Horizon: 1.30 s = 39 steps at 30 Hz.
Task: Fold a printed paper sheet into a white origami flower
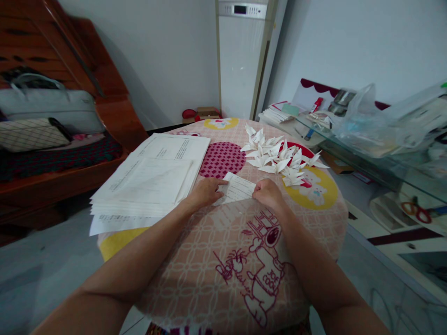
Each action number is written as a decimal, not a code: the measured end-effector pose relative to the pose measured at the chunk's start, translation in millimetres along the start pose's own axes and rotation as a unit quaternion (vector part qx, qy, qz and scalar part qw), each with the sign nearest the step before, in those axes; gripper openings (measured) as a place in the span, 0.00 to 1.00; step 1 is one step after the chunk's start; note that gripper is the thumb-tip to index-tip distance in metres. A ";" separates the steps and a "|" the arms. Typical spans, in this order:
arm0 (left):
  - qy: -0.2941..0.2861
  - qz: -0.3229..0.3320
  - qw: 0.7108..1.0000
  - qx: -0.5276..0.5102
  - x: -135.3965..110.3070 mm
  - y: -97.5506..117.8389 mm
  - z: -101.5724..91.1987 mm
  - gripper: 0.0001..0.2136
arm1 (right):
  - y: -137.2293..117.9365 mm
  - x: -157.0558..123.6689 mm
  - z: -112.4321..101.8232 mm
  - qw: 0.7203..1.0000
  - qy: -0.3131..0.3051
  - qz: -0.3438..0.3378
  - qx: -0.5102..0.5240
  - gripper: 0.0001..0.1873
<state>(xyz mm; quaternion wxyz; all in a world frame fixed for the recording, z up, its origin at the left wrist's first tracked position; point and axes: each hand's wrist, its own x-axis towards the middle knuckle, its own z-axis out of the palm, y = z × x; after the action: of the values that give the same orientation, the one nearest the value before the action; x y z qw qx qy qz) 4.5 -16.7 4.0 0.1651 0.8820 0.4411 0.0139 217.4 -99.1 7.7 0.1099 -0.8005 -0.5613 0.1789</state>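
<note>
A small folded sheet of printed paper (238, 187) lies on the round table's patterned cloth (223, 251). My left hand (206, 191) rests on its left edge with the fingers pressed down on it. My right hand (268, 193) is curled and pinches the sheet's right edge. Just beyond the sheet lies a heap of several white folded paper cranes (279, 157).
A thick stack of printed papers (153, 177) covers the table's left side and overhangs its edge. A glass-topped desk (384, 158) with plastic bags and red scissors (415, 211) stands at right. A wooden bench with bags (45, 116) is at left, a tall white appliance (240, 60) behind.
</note>
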 end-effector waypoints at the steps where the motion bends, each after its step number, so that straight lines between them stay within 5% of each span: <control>1: -0.001 0.000 1.000 -0.001 -0.1 0.2 -0.1 0.24 | 6.0 1.3 -2.5 1.000 0.004 0.011 -0.003 0.10; 8: 0.003 -0.003 1.000 -0.009 -0.8 2.1 -0.8 0.24 | 35.3 1.1 -21.4 0.994 0.061 0.076 -0.049 0.09; 12: 0.003 -0.006 1.000 -0.004 -1.1 3.2 -1.8 0.24 | 16.8 -2.7 -7.6 0.986 0.147 -0.057 0.049 0.08; 14: 0.001 -0.006 1.000 -0.002 -1.3 3.4 -2.0 0.24 | -0.5 -3.5 7.3 0.975 0.099 -0.144 0.140 0.06; 17: 0.006 0.000 1.000 0.002 -1.0 2.8 -0.9 0.24 | -22.9 -4.0 25.5 0.973 0.026 -0.176 0.145 0.04; 27: 0.010 -0.001 1.000 -0.005 0.7 -2.6 -1.2 0.25 | -42.4 -12.3 25.3 0.994 0.001 -0.095 0.046 0.04; 39: -0.046 0.074 0.992 -0.089 3.2 -26.0 -14.3 0.26 | -58.9 -12.8 33.4 0.994 -0.026 -0.100 0.017 0.03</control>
<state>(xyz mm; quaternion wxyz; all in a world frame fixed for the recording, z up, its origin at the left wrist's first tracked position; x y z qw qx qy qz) -16.1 4.2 9.3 0.2618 0.8936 0.3638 0.0246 149.2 -91.5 1.6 0.1259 -0.7333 -0.6384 0.1971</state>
